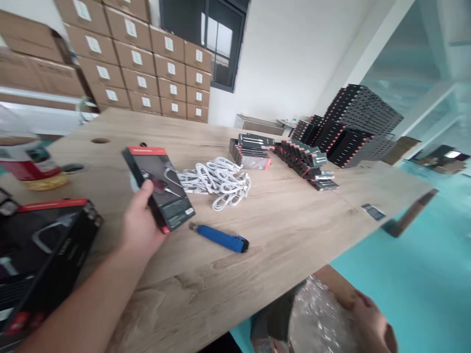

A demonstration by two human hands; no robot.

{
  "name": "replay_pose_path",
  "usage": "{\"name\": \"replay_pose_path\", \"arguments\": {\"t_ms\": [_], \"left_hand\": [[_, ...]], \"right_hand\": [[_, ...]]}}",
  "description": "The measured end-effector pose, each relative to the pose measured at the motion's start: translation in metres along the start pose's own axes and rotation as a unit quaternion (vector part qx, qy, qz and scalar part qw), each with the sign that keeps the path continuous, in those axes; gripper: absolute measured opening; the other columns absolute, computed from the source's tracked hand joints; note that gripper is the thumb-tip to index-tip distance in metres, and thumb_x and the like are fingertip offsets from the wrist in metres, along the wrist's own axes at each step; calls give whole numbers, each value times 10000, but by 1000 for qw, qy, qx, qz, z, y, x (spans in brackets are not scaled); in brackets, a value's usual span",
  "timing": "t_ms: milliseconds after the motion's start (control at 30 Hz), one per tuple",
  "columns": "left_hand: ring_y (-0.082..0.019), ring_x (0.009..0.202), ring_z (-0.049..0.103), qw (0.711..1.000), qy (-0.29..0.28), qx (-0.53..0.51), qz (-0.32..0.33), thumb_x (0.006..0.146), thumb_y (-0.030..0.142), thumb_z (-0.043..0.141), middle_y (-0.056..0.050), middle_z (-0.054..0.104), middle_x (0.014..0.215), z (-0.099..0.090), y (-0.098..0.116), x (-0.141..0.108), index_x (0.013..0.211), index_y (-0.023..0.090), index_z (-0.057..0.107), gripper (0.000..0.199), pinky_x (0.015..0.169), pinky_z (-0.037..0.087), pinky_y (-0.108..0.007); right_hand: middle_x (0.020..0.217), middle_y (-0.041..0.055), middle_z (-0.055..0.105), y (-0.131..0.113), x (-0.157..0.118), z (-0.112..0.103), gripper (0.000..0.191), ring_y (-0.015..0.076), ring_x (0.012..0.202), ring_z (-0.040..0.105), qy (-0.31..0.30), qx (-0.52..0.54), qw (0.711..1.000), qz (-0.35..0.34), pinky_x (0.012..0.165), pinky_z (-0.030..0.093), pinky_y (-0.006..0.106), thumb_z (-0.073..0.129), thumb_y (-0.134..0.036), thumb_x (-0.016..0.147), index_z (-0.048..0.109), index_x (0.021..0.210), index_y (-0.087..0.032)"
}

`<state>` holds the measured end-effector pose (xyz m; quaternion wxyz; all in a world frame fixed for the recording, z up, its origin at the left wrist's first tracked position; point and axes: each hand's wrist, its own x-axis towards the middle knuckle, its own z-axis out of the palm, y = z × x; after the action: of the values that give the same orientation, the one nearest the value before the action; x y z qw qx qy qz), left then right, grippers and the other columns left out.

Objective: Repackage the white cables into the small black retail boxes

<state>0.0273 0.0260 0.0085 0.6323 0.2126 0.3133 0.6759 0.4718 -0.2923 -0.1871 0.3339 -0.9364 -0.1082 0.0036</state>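
Observation:
My left hand [142, 220] is closed around the side of a slim black retail box [165, 189] with a red top edge and a cable pictured on its front. The box is raised over the table, tilted. Behind it lies a pile of coiled white cables [221, 179]. A blue tool with a metal nozzle, like a small heat gun [222, 239], rests on the table to its right. Low at the right, my right hand [373, 316] is beside crumpled clear plastic [318, 314] over an open carton [270, 318]. Blur hides whether its fingers grip the plastic.
Larger black boxes [44, 245] stand at the near left, by a red-and-white container [31, 162]. Small retail boxes [252, 152] and tall black stacks [353, 122] occupy the far right of the wooden table [287, 220]. Brown cartons [138, 59] are piled along the wall.

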Motion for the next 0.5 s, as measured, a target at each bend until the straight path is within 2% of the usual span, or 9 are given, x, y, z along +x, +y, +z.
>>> {"name": "replay_pose_path", "arguments": {"t_ms": [67,167,233,267,333,367,433,500], "left_hand": [[-260,980,737,999,-32,-19,-28,901,356,591,-62,795,906,-5,2,-1,1010,165,730,260,969,586,-440],[-260,931,744,998,-48,-25,-25,857,342,590,-56,790,910,-9,6,-4,1009,181,725,260,912,604,-437],[-262,920,744,998,-54,-27,-30,835,351,593,-49,789,928,-9,9,-8,1009,203,726,265,881,610,-437],[-264,923,744,997,-59,-32,-31,830,370,595,-49,788,942,-9,11,-9,1015,212,726,277,872,610,-437],[-276,943,743,996,-70,-40,-38,835,432,597,-58,784,968,-9,15,-12,1040,218,724,323,865,606,-439],[-282,957,741,995,-72,-43,-46,843,469,590,-65,782,976,-10,16,-13,1057,217,721,355,863,603,-439],[-287,973,738,994,-70,-47,-64,862,525,576,-73,780,988,-12,19,-13,1088,219,714,405,857,602,-435],[-278,952,740,994,-63,-48,-70,865,541,597,-74,779,1007,-17,21,-11,1099,218,712,415,841,605,-424]], "right_hand": [[779,123,730,-38,1,-4,408,344,796,718,28,57,998,-6,667,558,447,470,-439,710,694,960,-207],[856,96,736,-120,-19,-8,361,300,811,704,34,234,963,-127,715,553,406,587,-473,715,708,943,-220],[833,77,741,-182,-49,-9,325,262,754,692,-61,265,926,-263,698,549,372,644,-488,712,722,887,-226],[843,79,745,-212,-67,-8,316,246,732,687,-125,263,895,-338,674,545,352,663,-503,725,727,859,-224],[930,85,745,-264,-109,-2,336,228,778,685,-254,210,818,-472,679,541,328,644,-501,822,741,988,-225],[989,89,742,-285,-129,4,369,227,829,689,-297,179,781,-520,732,546,332,660,-489,833,728,1083,-226],[1068,104,730,-315,-167,16,454,247,912,686,-349,100,728,-582,802,535,350,724,-444,801,692,1195,-222],[1016,100,737,-333,-192,27,408,266,892,678,-368,21,689,-624,783,508,349,762,-332,742,715,1131,-218]]}}
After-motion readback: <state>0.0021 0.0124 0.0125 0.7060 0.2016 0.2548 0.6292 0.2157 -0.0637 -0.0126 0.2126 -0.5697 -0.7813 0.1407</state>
